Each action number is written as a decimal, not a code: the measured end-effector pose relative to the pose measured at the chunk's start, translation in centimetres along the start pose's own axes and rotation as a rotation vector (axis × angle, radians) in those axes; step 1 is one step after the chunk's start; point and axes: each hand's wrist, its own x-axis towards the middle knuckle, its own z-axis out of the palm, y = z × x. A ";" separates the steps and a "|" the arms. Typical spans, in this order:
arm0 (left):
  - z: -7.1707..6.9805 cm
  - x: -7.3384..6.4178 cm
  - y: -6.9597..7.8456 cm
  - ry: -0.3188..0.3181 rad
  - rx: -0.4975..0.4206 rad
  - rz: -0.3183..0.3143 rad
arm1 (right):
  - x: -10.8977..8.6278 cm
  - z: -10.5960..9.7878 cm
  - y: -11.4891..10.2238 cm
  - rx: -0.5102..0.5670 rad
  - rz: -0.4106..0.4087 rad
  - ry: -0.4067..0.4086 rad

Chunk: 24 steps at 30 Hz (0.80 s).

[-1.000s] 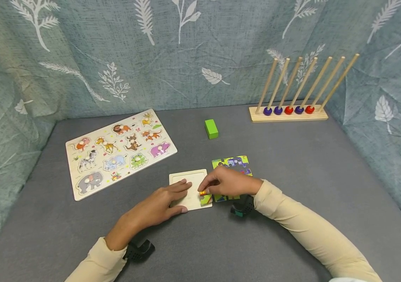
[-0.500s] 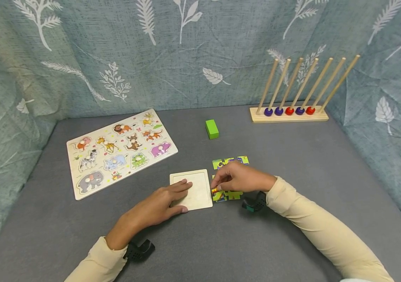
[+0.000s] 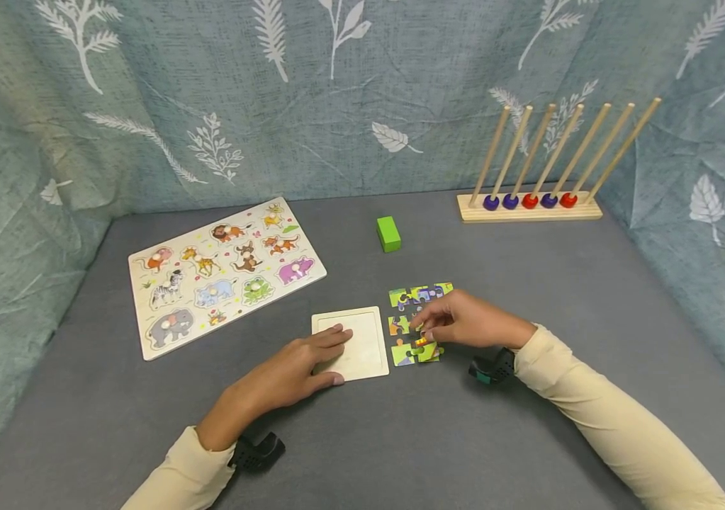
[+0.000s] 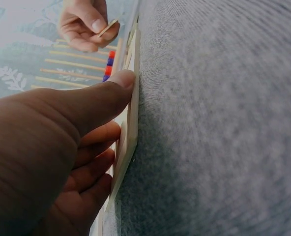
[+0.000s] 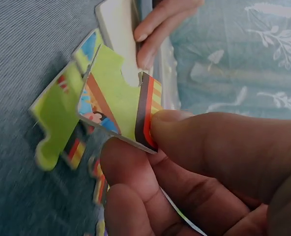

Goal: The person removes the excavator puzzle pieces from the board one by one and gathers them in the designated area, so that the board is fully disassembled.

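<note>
My right hand (image 3: 473, 320) pinches a green jigsaw piece (image 5: 117, 93) with a red, black and yellow stripe between thumb and fingers. It holds the piece tilted above several loose jigsaw pieces (image 3: 403, 355), which lie in a loose group on the table. Just left of them is a square, shallow wooden puzzle tray (image 3: 367, 347) with a bare inside. My left hand (image 3: 301, 370) rests on the tray's left side, its fingers extended over the inside and the thumb at the near rim. In the left wrist view, that thumb (image 4: 122, 78) touches the tray's edge.
A wooden animal peg puzzle (image 3: 225, 276) lies at the left. Behind the tray stands a green block (image 3: 389, 234). At the back right is a wooden rack (image 3: 531, 210) with tall sticks and red and blue beads. A patterned curtain (image 3: 311, 127) hangs behind the table.
My right hand has moved right with the jigsaw piece, from over the tray's right edge to above the loose pieces. My left hand stays on the tray.
</note>
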 end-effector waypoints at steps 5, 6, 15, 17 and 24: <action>-0.1 0.1 0.0 -0.002 -0.005 0.002 | -0.9 -0.5 0.7 -0.002 0.017 0.019; -0.1 0.1 0.0 -0.002 -0.006 0.003 | -1.1 -0.6 0.9 -0.005 0.018 0.025; -0.2 0.2 -0.1 -0.011 -0.002 -0.003 | -2.2 -1.4 1.7 0.004 0.037 0.012; -0.2 0.2 -0.2 -0.012 -0.002 -0.003 | -2.4 -1.6 1.8 0.010 0.048 0.004; -0.2 0.0 -0.3 -0.003 -0.002 -0.002 | -2.6 -1.8 1.9 0.000 0.093 -0.005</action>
